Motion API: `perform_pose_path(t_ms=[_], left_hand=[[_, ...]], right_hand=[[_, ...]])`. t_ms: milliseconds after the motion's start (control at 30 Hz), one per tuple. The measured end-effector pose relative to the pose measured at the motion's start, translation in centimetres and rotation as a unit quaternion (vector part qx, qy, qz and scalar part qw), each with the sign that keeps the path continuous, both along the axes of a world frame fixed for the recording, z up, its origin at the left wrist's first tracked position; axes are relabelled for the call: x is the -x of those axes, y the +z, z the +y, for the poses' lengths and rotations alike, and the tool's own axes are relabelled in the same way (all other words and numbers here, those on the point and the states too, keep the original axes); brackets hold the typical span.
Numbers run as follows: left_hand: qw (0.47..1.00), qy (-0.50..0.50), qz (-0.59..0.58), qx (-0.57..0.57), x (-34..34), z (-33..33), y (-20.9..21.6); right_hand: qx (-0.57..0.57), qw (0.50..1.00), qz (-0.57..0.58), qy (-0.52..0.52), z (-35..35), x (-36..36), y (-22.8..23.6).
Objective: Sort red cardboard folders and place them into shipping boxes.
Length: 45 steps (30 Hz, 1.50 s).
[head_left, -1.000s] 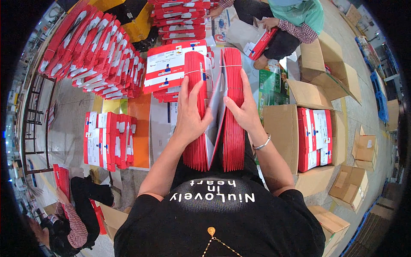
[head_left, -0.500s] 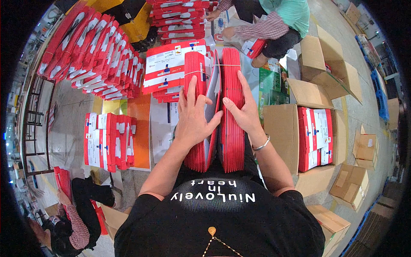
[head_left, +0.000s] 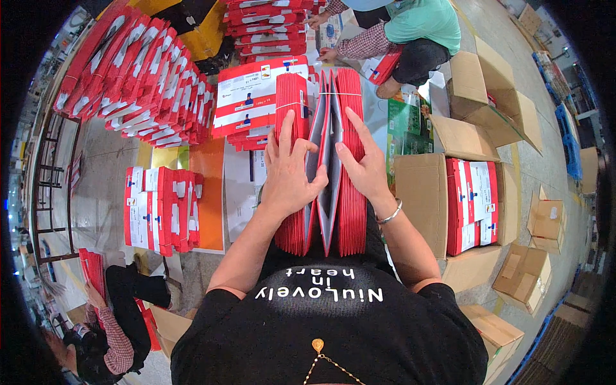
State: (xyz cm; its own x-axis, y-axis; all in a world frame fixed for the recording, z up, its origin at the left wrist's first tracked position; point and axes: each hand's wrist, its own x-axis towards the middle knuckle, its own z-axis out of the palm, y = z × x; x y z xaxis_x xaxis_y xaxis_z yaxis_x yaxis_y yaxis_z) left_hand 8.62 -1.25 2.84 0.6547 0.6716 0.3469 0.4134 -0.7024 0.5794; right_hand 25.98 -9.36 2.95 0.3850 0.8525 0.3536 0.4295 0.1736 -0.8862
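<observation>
A thick bundle of flat-folded red cardboard pieces (head_left: 351, 205) stands on edge in front of my body, a thin white band across its far end. It is parted in the middle, where pale inner faces show in a V-shaped gap. My left hand (head_left: 289, 176) grips the left part, its fingers along the top edges and its thumb at the gap. Across the gap, my right hand (head_left: 367, 163) holds the right part, with long fingers over the edges and the thumb at the inner side. Beyond my left hand lies a pile of red-and-white printed packs (head_left: 247, 96).
Tall rows of red bundles (head_left: 147, 83) fill the far left. A smaller stack (head_left: 160, 208) sits at left. On the right is an open carton (head_left: 420, 205) holding red-and-white packs. One co-worker (head_left: 423, 32) squats at the far side; another (head_left: 115, 321) is at lower left.
The gap in the bundle has moved slightly right and a second pale opening shows beside my right thumb. My right hand has shifted a little left. The far co-worker's hand moved left.
</observation>
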Motion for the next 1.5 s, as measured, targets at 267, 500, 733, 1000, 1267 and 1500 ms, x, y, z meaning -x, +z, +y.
perform_pose_path(t_ms=[267, 500, 733, 1000, 1267, 1500], left_hand=[[1.0, -0.01, -0.018, -0.006, 0.0, 0.3, -0.7], [0.999, 0.029, 0.032, 0.011, -0.4, -0.4, 0.1], [0.99, 0.02, -0.136, 0.017, -0.1, 0.5, -0.9], [0.998, 0.053, 0.027, 0.027, -0.6, -0.8, 0.6], [0.999, 0.035, 0.003, 0.023, 0.2, 0.0, -0.7], [1.0, 0.029, -0.008, 0.006, -0.1, -0.3, -0.5]], right_hand=[[0.02, 0.999, 0.027, 0.006, 0.2, -0.5, -0.6], [0.033, 0.998, 0.049, 0.022, 0.6, -0.3, -0.7], [-0.004, 0.999, 0.037, 0.008, 0.7, -0.4, -0.7], [0.042, 0.999, -0.014, 0.022, 0.8, -0.2, 0.1], [0.028, 0.999, 0.01, 0.03, 0.8, 0.0, -0.1], [0.027, 0.999, -0.015, 0.024, 1.0, 0.1, 0.0]])
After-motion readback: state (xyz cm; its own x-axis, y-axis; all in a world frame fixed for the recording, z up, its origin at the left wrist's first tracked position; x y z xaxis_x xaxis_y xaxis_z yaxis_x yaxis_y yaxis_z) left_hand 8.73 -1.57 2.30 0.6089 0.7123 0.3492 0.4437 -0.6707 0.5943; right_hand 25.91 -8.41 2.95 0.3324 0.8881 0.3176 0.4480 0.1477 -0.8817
